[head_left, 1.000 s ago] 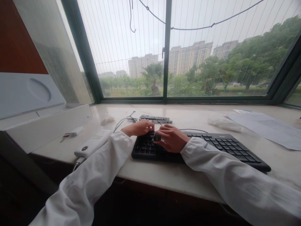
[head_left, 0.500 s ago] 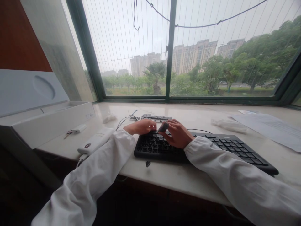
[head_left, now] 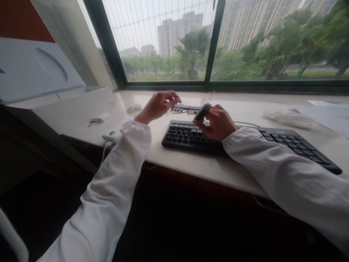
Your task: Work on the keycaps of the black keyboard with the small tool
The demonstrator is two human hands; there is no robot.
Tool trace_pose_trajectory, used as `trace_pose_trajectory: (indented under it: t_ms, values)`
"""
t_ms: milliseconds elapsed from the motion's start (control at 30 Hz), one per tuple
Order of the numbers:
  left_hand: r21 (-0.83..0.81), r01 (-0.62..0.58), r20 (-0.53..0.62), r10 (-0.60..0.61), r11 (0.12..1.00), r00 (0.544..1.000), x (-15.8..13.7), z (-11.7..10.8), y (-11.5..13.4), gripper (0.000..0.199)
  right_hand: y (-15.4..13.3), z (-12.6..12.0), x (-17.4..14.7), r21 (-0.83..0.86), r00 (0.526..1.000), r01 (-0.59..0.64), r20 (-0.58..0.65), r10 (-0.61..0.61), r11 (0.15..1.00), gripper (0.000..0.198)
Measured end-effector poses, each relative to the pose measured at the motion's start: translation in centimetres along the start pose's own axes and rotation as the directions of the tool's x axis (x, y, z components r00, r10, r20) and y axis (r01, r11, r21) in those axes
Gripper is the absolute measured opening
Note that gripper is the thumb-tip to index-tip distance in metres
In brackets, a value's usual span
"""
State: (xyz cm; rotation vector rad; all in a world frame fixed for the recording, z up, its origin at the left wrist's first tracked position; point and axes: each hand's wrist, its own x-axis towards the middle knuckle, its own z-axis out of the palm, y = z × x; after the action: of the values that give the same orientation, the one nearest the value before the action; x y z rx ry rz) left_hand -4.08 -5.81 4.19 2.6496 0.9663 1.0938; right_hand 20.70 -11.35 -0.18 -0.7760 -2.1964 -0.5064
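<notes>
A long black keyboard (head_left: 188,146) lies on the pale sill, with keycaps off over part of its left side. My right hand (head_left: 218,122) is closed around a keycap puller (head_left: 203,112), a dark handle with thin wire loops pointing up and away. It hovers just over the keyboard's left half. My left hand (head_left: 160,105) is raised beyond the keyboard's left end, fingers loosely bent and apart, with nothing visible in them. Behind both hands, a row of loose keycaps (head_left: 188,108) sits on the sill, partly covered by the right hand and the puller.
To the left stands an open white box (head_left: 79,109). Near it lie a small white device (head_left: 102,117) and a white power bank (head_left: 113,135) with a cable, partly under my left sleeve. A clear plastic bag (head_left: 286,118) and paper sheets (head_left: 327,114) lie at right. The window (head_left: 169,43) rises behind.
My left hand has lifted off the keyboard. The puller has tilted, its wires now showing upward. A loose keycap seen before the keyboard's front edge is gone from view. The camera has tipped down.
</notes>
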Motion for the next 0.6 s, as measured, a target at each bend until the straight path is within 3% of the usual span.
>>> trace_pose_trajectory:
  t_ms: [67,200,333,600]
  values:
    - [0.024,0.054,-0.073,-0.052,0.998,0.996,-0.7,0.1,0.2,0.028,0.0,0.0,-0.1,0.004,0.998,-0.054,-0.022,0.054,0.999,0.026]
    - [0.135,0.127,-0.051,-0.121,0.983,0.991,-1.3,1.1,-0.1,0.023,-0.1,-0.2,-0.2,0.02,0.991,-0.131,0.025,0.13,0.991,0.031]
    - [0.15,0.126,-0.043,-0.121,0.981,0.992,-1.5,1.5,-0.3,0.02,-0.4,-0.5,-0.1,0.018,0.98,-0.189,0.069,0.187,0.982,0.029]
    - [0.182,0.12,-0.024,-0.117,0.976,0.993,-1.7,1.3,-0.5,0.021,-0.3,-0.1,-0.1,-0.005,0.976,-0.214,0.029,0.214,0.977,0.03]
